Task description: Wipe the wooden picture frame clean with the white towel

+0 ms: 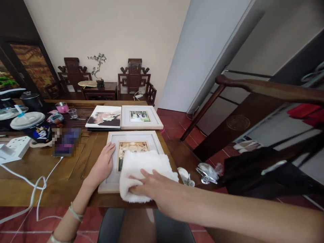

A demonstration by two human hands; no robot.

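The long dark-brown wooden table (50, 168) carries everything. Near its front edge the pale wood picture frame with a white mat (112, 158) lies flat, so its glass faces up. The left hand (102, 165) rests flat and open on the frame's left border, apparently to keep it from sliding. Just right of that hand, the fluffy white folded cloth (141, 168) covers the glass; the right hand (149, 185) presses on it, fingers spread, gripping nothing.
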